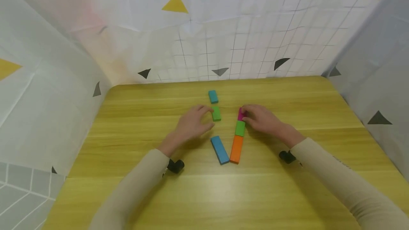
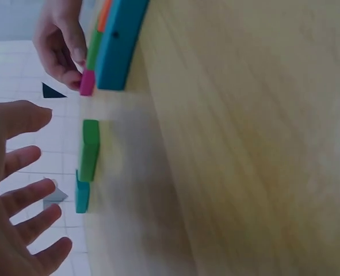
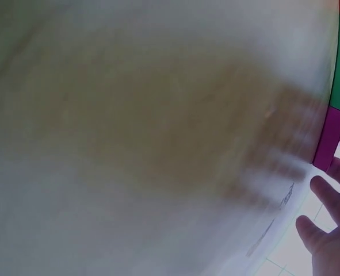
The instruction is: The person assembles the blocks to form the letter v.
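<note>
In the head view, my left hand point(image 1: 193, 123) hovers left of a light green block point(image 1: 216, 113), its fingers apart and fingertips close to that block's side. Seen from the left wrist, the fingers of this hand are spread with nothing between them. My right hand point(image 1: 262, 119) pinches a magenta block point(image 1: 241, 114) with its fingertips, partly covering it. That block ends a row with a green block point(image 1: 240, 129) and a longer orange block point(image 1: 236, 149). A long blue block point(image 1: 219, 150) lies slanted, its near end beside the orange one. Beyond the light green block lies a short teal block point(image 1: 213, 97).
All the blocks lie on a wood-grain table point(image 1: 204, 194). White sheeting point(image 1: 223, 38) with grid lines and coloured triangles rises behind the table's far edge, and more sheeting stands along both sides. Small black devices point(image 1: 175, 166) are worn at the wrists.
</note>
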### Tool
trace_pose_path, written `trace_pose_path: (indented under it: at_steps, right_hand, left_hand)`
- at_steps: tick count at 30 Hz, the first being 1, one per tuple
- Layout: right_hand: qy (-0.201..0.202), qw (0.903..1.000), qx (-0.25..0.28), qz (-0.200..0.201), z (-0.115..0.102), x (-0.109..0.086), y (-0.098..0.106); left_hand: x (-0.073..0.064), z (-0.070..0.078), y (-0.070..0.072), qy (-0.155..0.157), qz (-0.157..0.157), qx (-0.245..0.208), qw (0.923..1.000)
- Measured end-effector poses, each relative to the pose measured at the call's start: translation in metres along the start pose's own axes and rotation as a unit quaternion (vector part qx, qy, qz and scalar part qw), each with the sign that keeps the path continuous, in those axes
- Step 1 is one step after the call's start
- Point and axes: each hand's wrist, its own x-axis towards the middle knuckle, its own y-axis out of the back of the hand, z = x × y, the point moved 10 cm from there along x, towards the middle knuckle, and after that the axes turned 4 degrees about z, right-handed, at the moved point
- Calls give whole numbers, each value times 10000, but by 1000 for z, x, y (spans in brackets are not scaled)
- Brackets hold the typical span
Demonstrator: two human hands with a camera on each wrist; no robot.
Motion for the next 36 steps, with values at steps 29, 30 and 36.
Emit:
trace_pose_path:
  at_steps: [29,30,36]
  right_hand:
    - [7,9999,-138,-8,1,-1,-1]
    - [-3,9999,-135,-14,1,-1,-1]
    - [3,9999,-109,3,2,-1,0]
  left_hand:
    - [41,-10,-31,-254,-543,639,9962]
    - [41,-10,-32,-269,-547,643,9961]
    - [43,-10,-33,-378,-513,666,9957]
